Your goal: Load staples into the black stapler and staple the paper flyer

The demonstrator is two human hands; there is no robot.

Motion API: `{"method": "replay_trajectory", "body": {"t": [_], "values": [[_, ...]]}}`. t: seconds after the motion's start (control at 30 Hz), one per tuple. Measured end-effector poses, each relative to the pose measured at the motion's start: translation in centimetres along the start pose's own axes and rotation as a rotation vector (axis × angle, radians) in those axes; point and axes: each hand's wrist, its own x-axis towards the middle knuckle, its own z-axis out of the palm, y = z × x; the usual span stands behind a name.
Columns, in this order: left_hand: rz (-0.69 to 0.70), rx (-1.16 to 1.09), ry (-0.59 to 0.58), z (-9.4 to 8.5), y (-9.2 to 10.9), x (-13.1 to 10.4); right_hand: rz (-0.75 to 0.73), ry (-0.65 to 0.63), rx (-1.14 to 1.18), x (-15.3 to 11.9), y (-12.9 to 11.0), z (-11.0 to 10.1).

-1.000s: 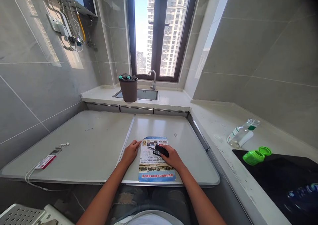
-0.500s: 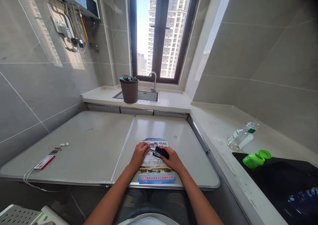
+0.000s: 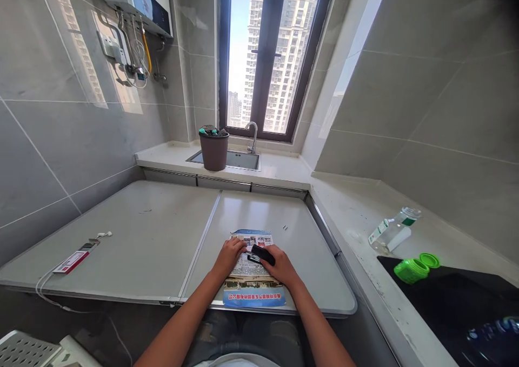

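Observation:
A black stapler [image 3: 263,254] is held over a printed leaflet [image 3: 254,297], its upper and lower parts spread apart. My right hand [image 3: 283,265] wraps round the stapler's right end. At its other end, the fingers of my left hand [image 3: 229,254] are pinched together by a thin silvery part; whether they grip that part or a small piece is too fine to make out. The leaflet lies flat on the white folding table [image 3: 316,269] beneath both hands. Two tiny metal bits [image 3: 285,227], like staples, lie behind the leaflet on the right.
A red-and-white box [image 3: 72,261] with a white cable lies on the table's left half. On the back counter a brown bin [image 3: 214,152] stands by the sink [image 3: 243,160]. A glass jar [image 3: 393,232] and a green container [image 3: 411,270] are on the right counter.
The view has shifted slightly. Both hands stay at the stapler over the leaflet, with only a slight change in its tilt.

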Motion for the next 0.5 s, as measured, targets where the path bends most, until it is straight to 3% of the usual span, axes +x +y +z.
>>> {"method": "replay_trajectory", "body": {"t": [0.17,0.5], "values": [[0.103,0.001,-0.083,-0.08,-0.06,0.02,-0.037,-0.005,-0.021,-0.18,-0.09,-0.13],[0.134,-0.072,-0.117,-0.23,-0.16,0.00,-0.031,-0.016,-0.030,-0.27,-0.03,-0.17]]}}
